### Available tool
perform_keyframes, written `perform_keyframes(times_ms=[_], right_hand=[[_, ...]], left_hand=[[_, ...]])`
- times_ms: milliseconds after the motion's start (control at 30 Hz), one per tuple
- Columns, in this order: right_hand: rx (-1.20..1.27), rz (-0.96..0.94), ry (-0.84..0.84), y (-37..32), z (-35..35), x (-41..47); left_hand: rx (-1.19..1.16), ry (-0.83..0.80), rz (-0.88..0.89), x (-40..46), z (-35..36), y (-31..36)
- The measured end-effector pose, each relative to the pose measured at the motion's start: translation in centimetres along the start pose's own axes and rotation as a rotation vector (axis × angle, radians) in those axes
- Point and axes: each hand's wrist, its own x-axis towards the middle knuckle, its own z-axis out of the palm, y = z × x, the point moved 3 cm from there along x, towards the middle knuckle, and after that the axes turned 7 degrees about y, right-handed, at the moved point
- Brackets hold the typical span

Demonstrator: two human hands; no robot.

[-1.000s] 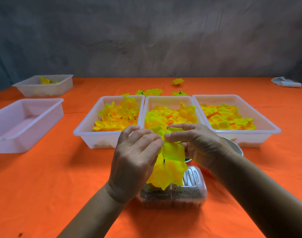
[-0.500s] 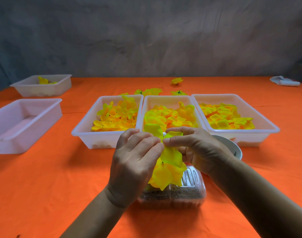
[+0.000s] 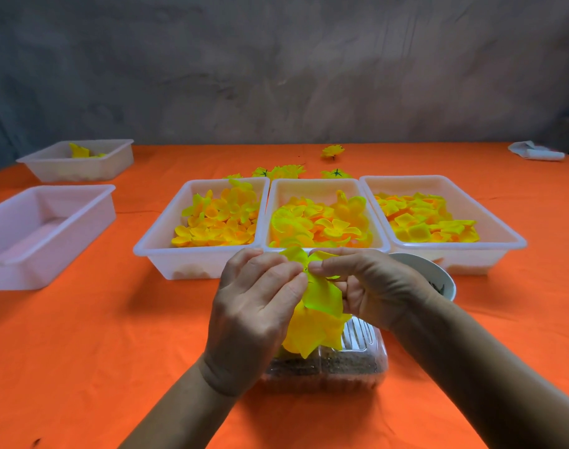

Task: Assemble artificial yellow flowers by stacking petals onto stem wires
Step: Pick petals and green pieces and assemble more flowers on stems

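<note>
A half-built yellow flower [image 3: 315, 322] of stacked fabric petals hangs between my hands, above a clear plastic box [image 3: 351, 361]. My left hand [image 3: 254, 306] pinches the top petal layer from the left. My right hand [image 3: 370, 286] pinches it from the right, fingertips almost meeting those of the left. The stem wire is hidden behind the petals and fingers. Beyond my hands stand three white trays of yellow petals, left [image 3: 153, 251], middle [image 3: 318, 186] and right [image 3: 503, 234].
An orange cloth [image 3: 98, 335] covers the table. One white tray [image 3: 4, 273] sits at the left; another [image 3: 114, 157] behind it holds a yellow flower. A white bowl [image 3: 435, 277] stands behind my right wrist. Finished flowers [image 3: 283, 171] lie behind the trays. A white object [image 3: 535, 152] lies far right.
Both hands keep pinching the petals; the upper petal has slid slightly lower toward the stacked layers. The view shifted a little.
</note>
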Motion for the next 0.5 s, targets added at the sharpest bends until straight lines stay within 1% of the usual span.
perform_keyframes(times_ms=[167,500], right_hand=[[-0.005,-0.021,0.030,-0.09,0.01,-0.04],[-0.006,0.029,0.033,-0.03,-0.02,0.18]], left_hand=[[0.012,0.020,0.016,-0.01,-0.04,0.12],[0.018,-0.015,0.002,0.08,0.16,0.07]])
